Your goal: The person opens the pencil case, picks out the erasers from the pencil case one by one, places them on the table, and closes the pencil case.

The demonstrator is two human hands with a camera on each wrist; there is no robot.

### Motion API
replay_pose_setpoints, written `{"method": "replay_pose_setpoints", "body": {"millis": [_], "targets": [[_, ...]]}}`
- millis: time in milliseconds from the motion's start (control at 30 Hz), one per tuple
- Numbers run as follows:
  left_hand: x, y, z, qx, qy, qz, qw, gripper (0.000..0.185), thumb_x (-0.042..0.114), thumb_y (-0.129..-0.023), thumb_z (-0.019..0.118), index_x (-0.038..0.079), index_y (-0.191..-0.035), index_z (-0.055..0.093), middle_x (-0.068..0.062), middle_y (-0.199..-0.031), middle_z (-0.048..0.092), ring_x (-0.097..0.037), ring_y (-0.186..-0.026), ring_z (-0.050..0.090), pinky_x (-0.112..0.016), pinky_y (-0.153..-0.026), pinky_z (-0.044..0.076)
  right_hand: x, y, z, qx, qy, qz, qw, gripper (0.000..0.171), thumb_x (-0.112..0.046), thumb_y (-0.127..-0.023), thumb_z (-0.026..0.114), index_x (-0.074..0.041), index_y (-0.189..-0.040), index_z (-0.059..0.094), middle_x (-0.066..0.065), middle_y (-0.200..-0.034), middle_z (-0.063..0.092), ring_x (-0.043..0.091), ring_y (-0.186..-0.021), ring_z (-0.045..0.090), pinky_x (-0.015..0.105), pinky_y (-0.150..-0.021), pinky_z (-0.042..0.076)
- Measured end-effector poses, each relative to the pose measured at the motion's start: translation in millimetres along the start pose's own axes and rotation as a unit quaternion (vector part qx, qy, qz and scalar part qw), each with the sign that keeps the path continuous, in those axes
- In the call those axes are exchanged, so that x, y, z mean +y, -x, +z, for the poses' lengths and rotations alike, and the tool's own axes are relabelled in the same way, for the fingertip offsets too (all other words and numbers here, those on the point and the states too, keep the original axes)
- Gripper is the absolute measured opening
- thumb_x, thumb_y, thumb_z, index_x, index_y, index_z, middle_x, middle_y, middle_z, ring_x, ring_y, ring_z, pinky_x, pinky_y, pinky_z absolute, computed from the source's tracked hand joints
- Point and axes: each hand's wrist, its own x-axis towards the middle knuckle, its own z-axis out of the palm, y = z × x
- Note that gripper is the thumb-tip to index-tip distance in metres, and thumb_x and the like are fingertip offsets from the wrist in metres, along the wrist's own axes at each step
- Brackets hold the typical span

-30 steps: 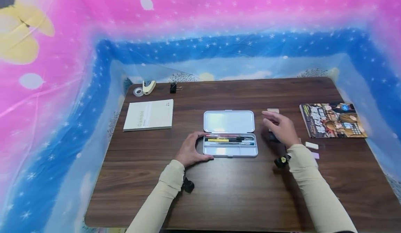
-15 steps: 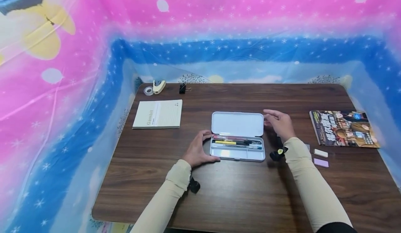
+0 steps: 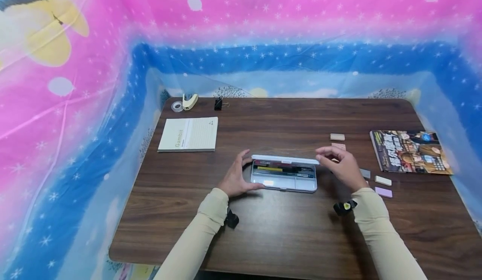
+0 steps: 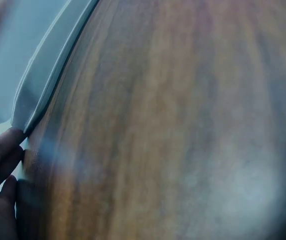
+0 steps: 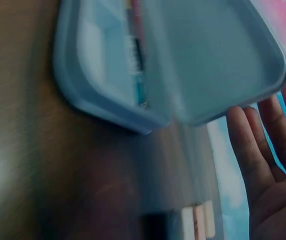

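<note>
pens (image 3: 282,169) half-hidden under lid (image 3: 285,159)

A dark wooden table (image 3: 286,238) bears a pencil case (image 3: 284,176), notebook (image 3: 189,134), magazine (image 3: 409,152), erasers (image 3: 383,181)

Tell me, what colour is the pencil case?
The pencil case is white or pale grey, clearest in the head view.

We see two arms clad in snug, pale cream sleeves that run all the way down to the wrists, leaving the left hand (image 3: 234,178) and right hand (image 3: 342,165) bare. Strapped under each wrist sits a small black camera unit (the right one shows a little yellow spot on its face). Near the bottom edge of the head view we catch a dark garment by the right upper arm.
</note>
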Motion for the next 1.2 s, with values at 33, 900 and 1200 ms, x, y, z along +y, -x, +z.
{"method": "replay_pose_setpoints", "body": {"millis": [33, 900, 1200], "targets": [[-0.1, 0.3, -1.0, 0.0, 0.003, 0.005, 1.0, 0.106, 0.04, -0.09, 0.085, 0.011, -0.165, 0.016, -0.019, -0.156, 0.051, -0.032, -0.148, 0.043, -0.054, -0.123, 0.03, 2, 4, 1, -0.011, 0.009, -0.009, 1.0, 0.033, -0.026, -0.102, 0.073, -0.005, -0.127, 0.072, 0.005, -0.113, 0.073, 0.014, -0.099, 0.066, 0.021, -0.08, 0.053], [0.3, -7.4, -4.7, 0.027, -0.046, 0.078, 0.9956, 0.08, 0.022, -0.093, 0.083, 0.0, -0.154, 0.036, -0.02, -0.154, 0.051, -0.032, -0.141, 0.051, -0.05, -0.121, 0.035, 17, 30, 25, -0.083, 0.153, -0.043, 0.984, 0.054, -0.018, -0.093, 0.084, -0.012, -0.143, 0.063, 0.016, -0.147, 0.048, 0.037, -0.11, 0.064, 0.054, -0.092, 0.058], [-1.6, -1.5, -10.7, 0.033, -0.055, 0.064, 0.9959, 0.079, 0.023, -0.093, 0.083, 0.001, -0.153, 0.038, -0.02, -0.149, 0.057, -0.036, -0.141, 0.049, -0.053, -0.12, 0.036, 14, 24, 33, -0.085, 0.16, -0.06, 0.982, 0.053, -0.018, -0.093, 0.084, -0.011, -0.141, 0.063, 0.017, -0.147, 0.049, 0.037, -0.11, 0.065, 0.054, -0.091, 0.059]]}}
